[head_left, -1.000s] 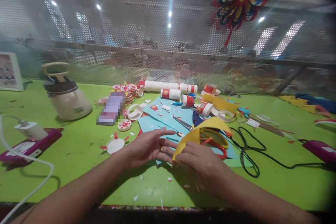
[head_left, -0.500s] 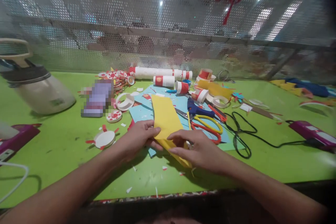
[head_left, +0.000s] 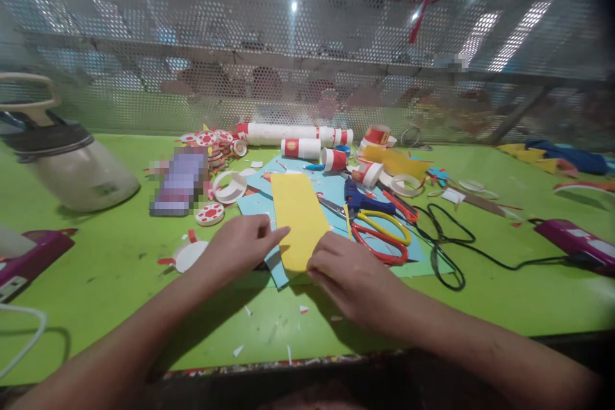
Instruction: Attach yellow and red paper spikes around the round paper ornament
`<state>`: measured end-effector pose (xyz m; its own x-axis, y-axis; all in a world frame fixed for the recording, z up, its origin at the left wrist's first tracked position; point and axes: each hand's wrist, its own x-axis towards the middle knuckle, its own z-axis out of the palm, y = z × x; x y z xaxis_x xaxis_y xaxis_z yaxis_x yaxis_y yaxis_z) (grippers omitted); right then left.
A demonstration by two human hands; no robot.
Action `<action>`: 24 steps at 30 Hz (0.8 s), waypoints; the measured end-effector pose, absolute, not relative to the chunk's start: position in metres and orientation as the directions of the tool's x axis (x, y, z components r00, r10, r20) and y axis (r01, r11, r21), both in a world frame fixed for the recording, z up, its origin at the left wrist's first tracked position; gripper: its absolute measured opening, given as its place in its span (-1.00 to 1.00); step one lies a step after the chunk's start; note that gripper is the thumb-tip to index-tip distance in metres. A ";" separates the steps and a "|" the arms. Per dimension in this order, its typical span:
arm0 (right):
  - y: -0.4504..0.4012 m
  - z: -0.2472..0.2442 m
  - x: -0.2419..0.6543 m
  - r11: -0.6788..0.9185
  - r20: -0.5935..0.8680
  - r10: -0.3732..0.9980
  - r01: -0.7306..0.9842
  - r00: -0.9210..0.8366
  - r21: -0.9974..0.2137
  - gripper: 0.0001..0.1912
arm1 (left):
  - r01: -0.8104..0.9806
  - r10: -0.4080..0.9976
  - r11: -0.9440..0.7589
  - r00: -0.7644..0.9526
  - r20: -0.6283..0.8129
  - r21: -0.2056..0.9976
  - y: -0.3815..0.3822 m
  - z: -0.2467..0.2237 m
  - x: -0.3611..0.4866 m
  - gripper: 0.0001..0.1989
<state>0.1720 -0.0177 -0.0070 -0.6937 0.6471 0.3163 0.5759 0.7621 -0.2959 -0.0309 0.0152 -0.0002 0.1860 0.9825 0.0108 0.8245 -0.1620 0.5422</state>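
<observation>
A strip of yellow paper (head_left: pixel 300 214) is held between my two hands over the front of the green table (head_left: pixel 120 307). My left hand (head_left: pixel 245 240) grips its left edge, thumb on top and the other fingers curled beneath. With closed fingers, my right hand (head_left: pixel 353 275) pinches the near right corner. Light blue paper (head_left: pixel 276 266) lies under the strip. Scissors with red and yellow handles (head_left: pixel 384 237) rest just right of it, beside a dark blue glue gun (head_left: pixel 362 198).
Paper cups (head_left: pixel 300 148), a long white tube (head_left: pixel 283 133) and a pile of red-dotted discs (head_left: pixel 206 139) stand at the back. A phone (head_left: pixel 180 182) and a large jug (head_left: pixel 81 166) are on the left. A black cord (head_left: pixel 480 250) runs right to a purple power strip (head_left: pixel 571 240).
The near part of the yellow paper, which was folded out to the right, is no longer seen spread there. My right hand has closed on the near corner.
</observation>
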 end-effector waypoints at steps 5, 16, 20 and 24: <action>-0.034 -0.020 0.166 0.771 0.228 0.636 0.600 -0.737 -0.213 -0.83 | 0.748 0.857 -0.498 0.502 0.117 0.438 -0.026 0.021 -0.028 -0.85; -0.061 -0.033 0.181 0.747 0.255 0.657 0.567 -0.710 -0.346 -0.81 | 0.655 0.794 -0.604 0.541 0.278 0.453 -0.078 -0.040 -0.026 -0.80; -0.064 -0.037 0.202 0.756 0.310 0.651 0.555 -0.693 -0.346 -0.80 | 0.586 0.746 -0.665 0.542 0.385 0.464 -0.089 -0.042 -0.030 -0.84; -0.063 -0.039 0.211 0.778 0.338 0.623 0.518 -0.705 -0.355 -0.80 | 0.584 0.761 -0.648 0.521 0.387 0.490 -0.094 -0.044 -0.030 -0.85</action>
<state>0.2110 -0.0626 -0.0388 -0.7051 0.6233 0.3381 0.5181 0.7784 -0.3546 -0.0298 -0.0944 -0.0441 0.5207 0.7612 0.3866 0.5836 -0.6479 0.4896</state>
